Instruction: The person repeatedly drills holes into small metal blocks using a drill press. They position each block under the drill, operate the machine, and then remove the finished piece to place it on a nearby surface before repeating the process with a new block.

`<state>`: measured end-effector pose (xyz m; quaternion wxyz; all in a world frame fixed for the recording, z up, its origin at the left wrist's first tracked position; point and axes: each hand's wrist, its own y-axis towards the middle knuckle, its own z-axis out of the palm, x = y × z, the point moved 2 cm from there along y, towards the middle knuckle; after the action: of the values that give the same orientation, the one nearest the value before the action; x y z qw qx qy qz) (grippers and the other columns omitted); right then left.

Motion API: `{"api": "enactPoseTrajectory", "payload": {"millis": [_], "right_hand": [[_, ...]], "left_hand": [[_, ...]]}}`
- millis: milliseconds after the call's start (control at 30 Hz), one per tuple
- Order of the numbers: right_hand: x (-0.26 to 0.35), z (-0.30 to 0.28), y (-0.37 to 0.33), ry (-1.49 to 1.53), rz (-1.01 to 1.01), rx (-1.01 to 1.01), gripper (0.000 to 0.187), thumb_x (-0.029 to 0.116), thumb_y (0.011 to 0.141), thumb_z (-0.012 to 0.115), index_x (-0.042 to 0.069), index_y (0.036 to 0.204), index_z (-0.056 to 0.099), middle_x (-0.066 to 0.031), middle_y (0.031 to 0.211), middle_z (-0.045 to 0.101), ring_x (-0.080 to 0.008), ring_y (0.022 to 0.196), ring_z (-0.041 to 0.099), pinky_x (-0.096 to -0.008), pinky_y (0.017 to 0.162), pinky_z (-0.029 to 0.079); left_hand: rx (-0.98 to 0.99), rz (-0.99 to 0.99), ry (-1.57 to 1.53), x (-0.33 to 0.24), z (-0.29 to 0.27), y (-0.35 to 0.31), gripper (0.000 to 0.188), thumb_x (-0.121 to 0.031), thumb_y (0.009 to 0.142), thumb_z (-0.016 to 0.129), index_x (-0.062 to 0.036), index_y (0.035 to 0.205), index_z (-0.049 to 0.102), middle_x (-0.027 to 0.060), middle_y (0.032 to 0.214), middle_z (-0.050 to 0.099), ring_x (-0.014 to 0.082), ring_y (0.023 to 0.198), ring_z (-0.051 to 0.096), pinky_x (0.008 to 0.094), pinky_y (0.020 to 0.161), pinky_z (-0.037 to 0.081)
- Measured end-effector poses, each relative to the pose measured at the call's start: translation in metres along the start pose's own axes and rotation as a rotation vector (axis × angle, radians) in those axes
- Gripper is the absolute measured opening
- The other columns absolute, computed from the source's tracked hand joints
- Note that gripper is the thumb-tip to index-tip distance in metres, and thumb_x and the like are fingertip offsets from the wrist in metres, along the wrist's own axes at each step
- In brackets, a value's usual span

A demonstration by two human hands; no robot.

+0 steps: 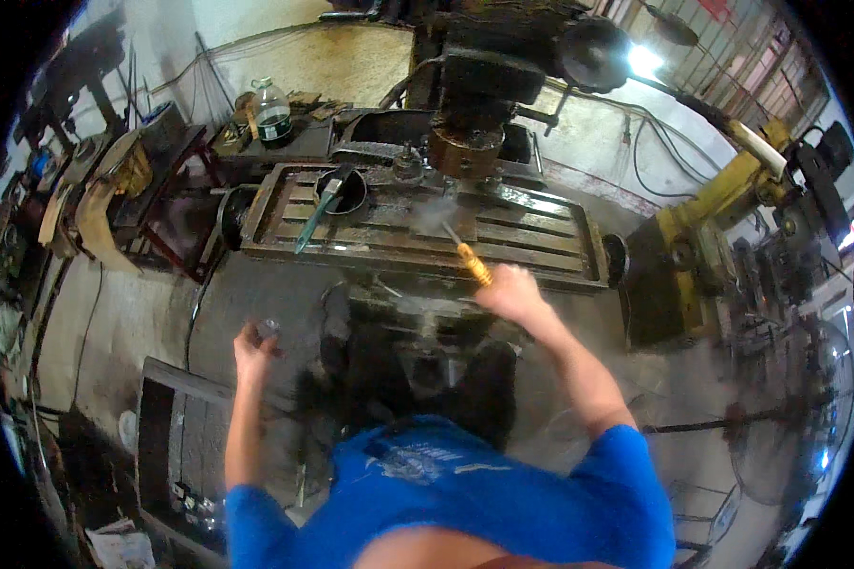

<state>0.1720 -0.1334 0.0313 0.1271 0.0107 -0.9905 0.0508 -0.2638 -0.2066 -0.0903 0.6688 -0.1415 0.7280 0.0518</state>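
- Machine (489, 81) at the back is the biggest thing in view, yeah? The dark upright one?

- Yep, and its long slotted table (541, 232) sits out front, under the head. Dark pan (360, 194) on the left part of it, with a green-handled brush (315, 220) leaning over the rim, handle toward the person.

- Ok, and the hands?

- Right hand (512, 292) is by the table's near edge, fingers closed around the yellow handle of a thin tool (473, 263). That tool points away over the middle of the table. Can't tell if the tip touches, there's a grey blur right there. Left hand (250, 351) is well apart, lower and off to the left, fingers curled around a small clear thing (269, 328). No clue what it is, too small.

- So which step is this?

- My read: right hand's working the tool tip over the table while the left just holds its bit.

- What would the next move need?

- Steady wrist imo, firm grip on the handle, and enough room that the tip doesn't knock the head above or the pan beside it.
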Motion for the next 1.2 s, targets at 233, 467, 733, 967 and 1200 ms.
{"api": "enactPoseTrajectory", "payload": {"millis": [233,467,733,967,1200], "right_hand": [[-0.007,-0.006,0.084,0.079,0.168,-0.101,0.040,0.031,0.067,0.053,-0.003,0.087,0.062,-0.0241,0.094,0.061,-0.0371,0.091,0.059,-0.0416,0.082,0.047],[0.007,0.029,-0.001,0.200,-0.216,0.146,0.033,0.028,0.062,0.056,-0.002,0.073,0.061,-0.0234,0.081,0.061,-0.0371,0.078,0.060,-0.0403,0.072,0.050],[0.090,0.099,-0.081,0.531,-0.312,0.553,0.031,0.024,0.058,0.053,-0.005,0.068,0.056,-0.0264,0.068,0.055,-0.0397,0.067,0.057,-0.0414,0.059,0.045],[0.093,0.077,-0.081,0.567,-0.189,0.593,0.032,0.023,0.056,0.054,-0.007,0.066,0.056,-0.0237,0.061,0.055,-0.0331,0.062,0.060,-0.0400,0.056,0.045],[0.087,0.077,-0.070,0.611,-0.180,0.643,0.029,0.020,0.057,0.054,-0.008,0.064,0.055,-0.0201,0.059,0.055,-0.0272,0.053,0.056,-0.0369,0.049,0.043]], "left_hand": [[0.022,0.299,0.567,-0.015,-0.002,0.009,0.036,0.007,0.072,0.063,0.0058,0.107,0.057,0.0111,0.099,0.060,0.0141,0.084,0.057,0.0258,0.070,0.047],[-0.058,-0.173,0.051,0.003,-0.013,-0.001,0.037,-0.010,0.074,0.066,0.0065,0.106,0.057,0.0123,0.101,0.059,0.0209,0.092,0.058,0.0324,0.077,0.047],[0.161,-0.274,-0.764,0.016,0.070,-0.001,0.025,-0.018,0.084,0.056,0.0018,0.099,0.056,0.0128,0.099,0.060,0.0258,0.087,0.060,0.0384,0.076,0.050],[0.112,-0.397,-1.028,0.011,0.089,-0.010,0.022,-0.019,0.090,0.048,-0.0016,0.103,0.049,0.0257,0.102,0.054,0.0384,0.095,0.056,0.0428,0.081,0.049],[0.163,-0.276,-0.922,0.004,0.098,-0.006,0.023,-0.016,0.090,0.047,0.0035,0.103,0.045,0.0271,0.101,0.053,0.0405,0.097,0.055,0.0449,0.086,0.048]]}}
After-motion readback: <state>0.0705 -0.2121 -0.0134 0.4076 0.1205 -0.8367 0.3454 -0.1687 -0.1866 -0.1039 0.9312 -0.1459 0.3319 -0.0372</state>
